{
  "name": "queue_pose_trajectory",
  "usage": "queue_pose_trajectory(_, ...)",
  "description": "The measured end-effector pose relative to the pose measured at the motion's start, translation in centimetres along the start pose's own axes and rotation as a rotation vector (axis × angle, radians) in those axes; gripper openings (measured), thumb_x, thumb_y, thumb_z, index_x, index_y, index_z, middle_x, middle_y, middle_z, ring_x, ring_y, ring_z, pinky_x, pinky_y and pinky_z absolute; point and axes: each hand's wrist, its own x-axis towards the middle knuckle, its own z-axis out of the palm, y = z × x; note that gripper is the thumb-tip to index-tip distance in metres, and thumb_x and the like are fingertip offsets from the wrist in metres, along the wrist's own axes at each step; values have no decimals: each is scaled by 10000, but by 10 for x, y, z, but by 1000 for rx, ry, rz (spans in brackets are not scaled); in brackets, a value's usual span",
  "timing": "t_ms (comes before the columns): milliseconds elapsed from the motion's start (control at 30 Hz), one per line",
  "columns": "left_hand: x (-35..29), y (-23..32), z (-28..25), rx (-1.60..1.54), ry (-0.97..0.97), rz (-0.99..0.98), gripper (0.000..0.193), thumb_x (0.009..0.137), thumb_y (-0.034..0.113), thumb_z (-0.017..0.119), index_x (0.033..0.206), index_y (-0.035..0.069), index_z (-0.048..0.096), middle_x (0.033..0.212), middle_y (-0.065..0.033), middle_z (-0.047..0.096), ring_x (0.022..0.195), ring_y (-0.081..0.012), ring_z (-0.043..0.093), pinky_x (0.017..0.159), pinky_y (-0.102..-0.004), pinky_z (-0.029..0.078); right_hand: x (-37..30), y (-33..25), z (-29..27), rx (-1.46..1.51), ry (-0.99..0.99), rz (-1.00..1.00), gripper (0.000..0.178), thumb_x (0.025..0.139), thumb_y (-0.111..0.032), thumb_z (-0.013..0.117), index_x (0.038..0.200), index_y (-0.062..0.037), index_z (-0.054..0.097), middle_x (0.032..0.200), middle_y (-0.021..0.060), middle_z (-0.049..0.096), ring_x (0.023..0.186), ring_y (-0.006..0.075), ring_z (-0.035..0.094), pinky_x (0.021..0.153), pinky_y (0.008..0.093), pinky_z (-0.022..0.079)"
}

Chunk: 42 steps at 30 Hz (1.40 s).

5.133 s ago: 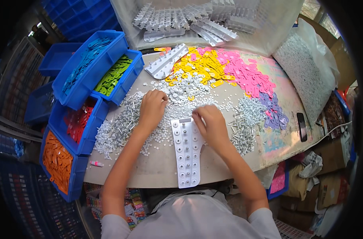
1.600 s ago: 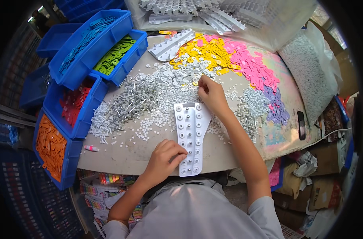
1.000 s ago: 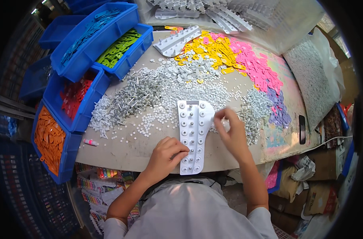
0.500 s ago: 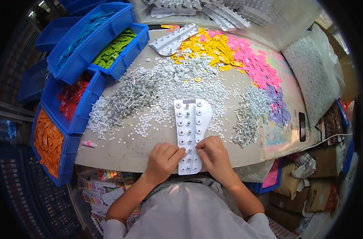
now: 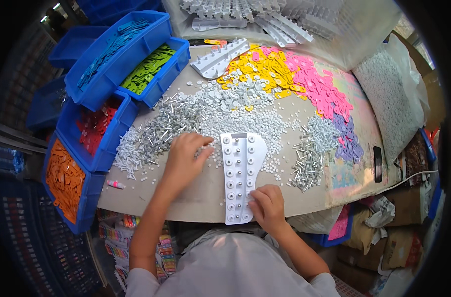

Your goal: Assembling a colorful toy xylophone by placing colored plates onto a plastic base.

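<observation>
A white plastic board (image 5: 260,148) lies upright in front of me, with two columns of round white washers and a middle row of metal pins. My left hand (image 5: 183,157) is over the near edge of the loose rivets and small white rings, thumb and fingertips apart, nothing visible between them. At the board's lower right edge is my right hand (image 5: 269,205). Its fingers are curled and pressed together beside the right column of washers; what they hold, if anything, is hidden. Small white rings (image 5: 245,121) are heaped beyond the board, with silvery rivets (image 5: 168,123) to their left.
Blue bins (image 5: 107,141) with coloured tags stand at left. Yellow tags (image 5: 265,69), pink tags (image 5: 319,89) and purple tags (image 5: 349,141) lie at far right. Another white board (image 5: 218,59) sits at the back. A dark phone-like slab (image 5: 378,164) is near the right edge.
My left hand has left the board and moved left and away from me to the loose parts, its fingers parting. My right hand stays by the board's right edge. The whole view has shifted slightly.
</observation>
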Motion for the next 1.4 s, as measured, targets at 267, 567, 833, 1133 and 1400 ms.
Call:
queue_pose_trajectory(267,90,-117,0,246,107,-169,188,934,75,667,1106,49,739,1020,-137,698,1005,-355,664,868,-450,524,-2,3,-1,62,111,7,193,856,-8,710,1038,0,644,875,132,630,819,337,587,731,440,467)
queue_pose_trajectory(567,103,-140,5,435,-105,-144,157,871,76,731,1026,98,753,970,-100,666,1043,-329,640,880,-444,514,0,2,-1,53,128,25,180,852,10,704,1021,-2,643,864,132,627,811,341,590,724,444,463)
queue_pose_trajectory(833,106,-142,0,317,-165,-211,80,888,80,723,956,59,687,974,-117,641,1029,-331,633,889,-448,503,3,0,1,20,147,13,195,805,75,723,971,1,651,875,133,638,808,342,598,718,437,470)
queue_pose_trajectory(1133,101,-145,0,318,-187,-104,66,907,66,700,968,49,683,979,-127,622,1044,-346,621,872,-461,502,2,-1,2,0,179,0,187,801,88,721,951,2,651,851,131,635,795,335,600,698,427,475)
queue_pose_trajectory(1400,93,-134,-5,412,-59,-69,49,930,65,665,971,37,666,981,-146,617,1019,-360,613,853,-467,499,-6,3,3,14,225,25,196,819,62,719,990,-5,652,909,133,647,837,331,616,747,416,497)
